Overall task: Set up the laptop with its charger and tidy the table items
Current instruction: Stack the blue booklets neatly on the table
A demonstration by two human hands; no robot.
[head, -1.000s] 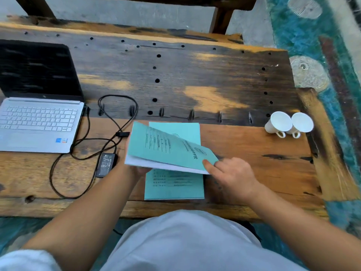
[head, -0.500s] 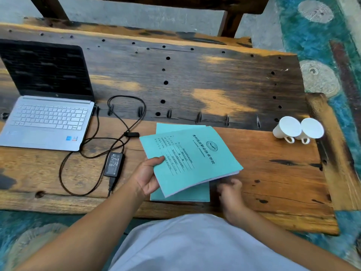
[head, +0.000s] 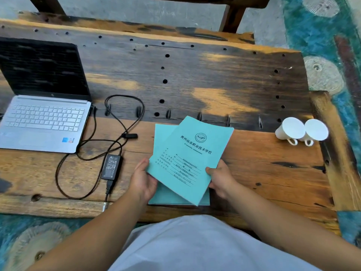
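Observation:
I hold a teal booklet (head: 192, 153) with printed cover text, tilted clockwise, just above the table. My left hand (head: 143, 179) grips its lower left edge and my right hand (head: 219, 179) grips its lower right edge. A second teal booklet (head: 162, 133) lies flat beneath it, mostly covered. An open silver laptop (head: 42, 122) with a dark screen sits at the left. Its black charger brick (head: 111, 166) lies right of it, and the black cable (head: 125, 106) loops to the laptop's right side.
Two white cups (head: 301, 131) lie on their sides near the right edge of the worn wooden table (head: 254, 90). The table's dark back plank has many holes. A wooden chair frame (head: 232, 16) stands behind it. Teal patterned floor surrounds the table.
The upper booklet has been turned face up and rotated upright. My right hand moved from under its corner to grip its lower right edge; my left hand shifted to the lower left edge.

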